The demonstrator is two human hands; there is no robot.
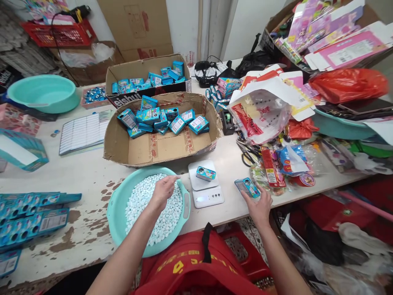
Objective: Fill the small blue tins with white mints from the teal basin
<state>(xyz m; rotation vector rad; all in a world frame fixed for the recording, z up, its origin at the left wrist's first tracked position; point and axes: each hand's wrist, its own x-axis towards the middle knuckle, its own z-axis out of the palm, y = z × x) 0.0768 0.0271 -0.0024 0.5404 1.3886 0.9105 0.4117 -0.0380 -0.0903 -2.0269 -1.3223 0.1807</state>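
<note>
My left hand hovers over a teal basin full of small white candies, fingers pinched together near the basin's far rim. My right hand rests on the table edge and holds a small blue box lying on the table. Between the hands stands a small white scale with a small blue tin on its platform.
A shallow cardboard tray with several blue boxes lies behind the basin, with a second carton behind it. Flat blue packaging is stacked at the left. Bags, cartons and toys crowd the right side. An empty teal basin sits far left.
</note>
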